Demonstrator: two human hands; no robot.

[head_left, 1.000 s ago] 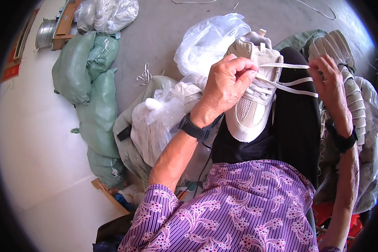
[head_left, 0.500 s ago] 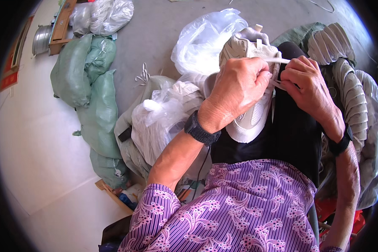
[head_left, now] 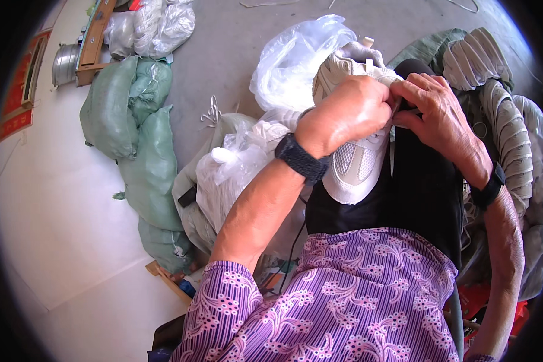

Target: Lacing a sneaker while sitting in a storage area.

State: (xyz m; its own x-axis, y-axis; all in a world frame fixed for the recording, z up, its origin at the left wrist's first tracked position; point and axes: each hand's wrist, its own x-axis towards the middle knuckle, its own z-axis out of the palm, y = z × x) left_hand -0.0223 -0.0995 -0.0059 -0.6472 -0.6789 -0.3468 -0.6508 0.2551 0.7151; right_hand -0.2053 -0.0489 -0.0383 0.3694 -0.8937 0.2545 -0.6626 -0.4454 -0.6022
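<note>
A white sneaker [head_left: 355, 172] rests across my dark-trousered lap, its toe toward me and its heel pointing away. My left hand [head_left: 353, 111] lies over the laced part of the shoe, fingers curled and pinching the white shoelace. Fingertip to fingertip with it, my right hand [head_left: 431, 108] closes on the same lace at the shoe's right edge. Most of the lace is hidden by my fingers; a loose end [head_left: 393, 160] dangles beside the shoe.
A clear plastic bag [head_left: 292, 60] lies on the floor beyond the shoe. White bundles in plastic [head_left: 229, 175] sit to my left, next to green woven sacks [head_left: 151, 169]. Stacked beige shoe parts [head_left: 508, 130] are heaped at my right.
My hands have drawn together, and the lace stretched between them no longer shows. The right hand has shifted left toward the left hand's fingertips.
</note>
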